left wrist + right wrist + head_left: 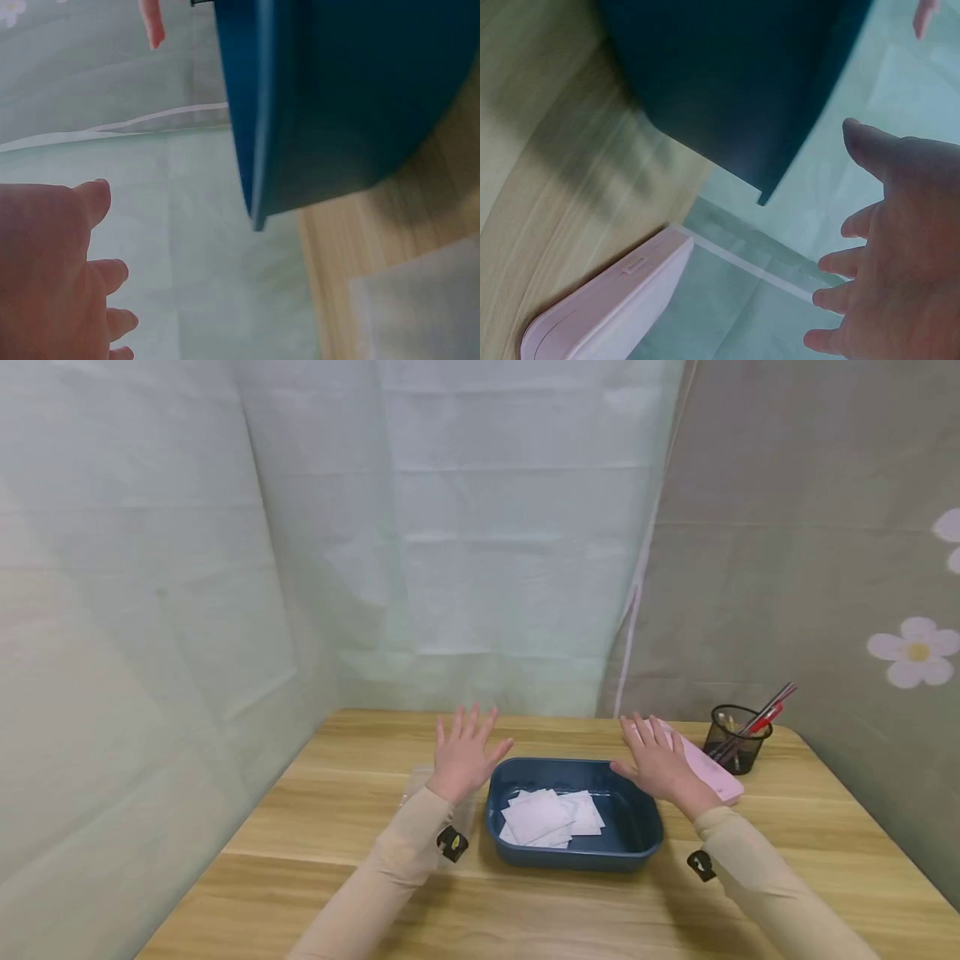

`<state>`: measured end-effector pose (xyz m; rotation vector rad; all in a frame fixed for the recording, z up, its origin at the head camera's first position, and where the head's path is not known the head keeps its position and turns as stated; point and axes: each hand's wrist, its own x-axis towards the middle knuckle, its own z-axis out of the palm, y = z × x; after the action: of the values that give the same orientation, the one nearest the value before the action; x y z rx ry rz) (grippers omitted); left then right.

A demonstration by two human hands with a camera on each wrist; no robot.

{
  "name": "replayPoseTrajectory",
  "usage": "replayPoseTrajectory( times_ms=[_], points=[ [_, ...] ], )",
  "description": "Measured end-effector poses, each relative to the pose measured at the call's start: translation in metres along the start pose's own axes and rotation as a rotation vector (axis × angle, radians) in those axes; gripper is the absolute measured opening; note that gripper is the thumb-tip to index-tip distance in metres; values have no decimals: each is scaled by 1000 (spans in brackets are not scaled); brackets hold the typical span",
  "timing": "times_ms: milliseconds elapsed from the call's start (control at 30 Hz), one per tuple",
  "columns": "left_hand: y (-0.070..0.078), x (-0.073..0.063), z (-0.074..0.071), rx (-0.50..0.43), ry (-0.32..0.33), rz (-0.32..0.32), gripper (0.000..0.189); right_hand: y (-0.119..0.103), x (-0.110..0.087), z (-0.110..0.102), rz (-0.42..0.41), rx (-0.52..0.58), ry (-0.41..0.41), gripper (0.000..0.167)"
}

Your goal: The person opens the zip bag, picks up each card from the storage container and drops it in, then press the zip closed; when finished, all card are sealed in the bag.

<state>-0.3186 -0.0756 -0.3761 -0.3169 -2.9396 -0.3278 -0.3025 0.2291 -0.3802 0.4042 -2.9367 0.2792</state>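
A dark blue rectangular basin [577, 858] stands on the wooden table, with several small white square packets [537, 817] piled in its left half. Up at its left side, my left hand [461, 762] is raised with fingers spread and nothing in it. Over the basin's right end, my right hand [663, 764] is held the same way, its fingers overlapping a pink case [708, 774] in the head view. In the left wrist view the basin's wall [352, 97] rises beside the left hand [52, 270]. The right wrist view shows the right hand [907, 247] apart from the basin.
A clear plastic sheet or bag [463, 818] lies left of the basin, partly hidden by the left forearm. At the back right stands a black mesh pen holder [738, 745] with pens and pencils. Hanging cloth [510, 568] encloses the table's back and sides.
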Motion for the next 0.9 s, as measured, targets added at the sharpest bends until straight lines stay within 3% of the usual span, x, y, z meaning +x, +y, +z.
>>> replayPoseTrajectory(
  times_ms=[367,900],
  points=[
    [0,-5,0,42,-27,5,66,-2,0,4,-15,18,-30,76],
    [0,-8,1,31,-29,4,62,-7,-6,5,-15,27,-28,71]
  ],
)
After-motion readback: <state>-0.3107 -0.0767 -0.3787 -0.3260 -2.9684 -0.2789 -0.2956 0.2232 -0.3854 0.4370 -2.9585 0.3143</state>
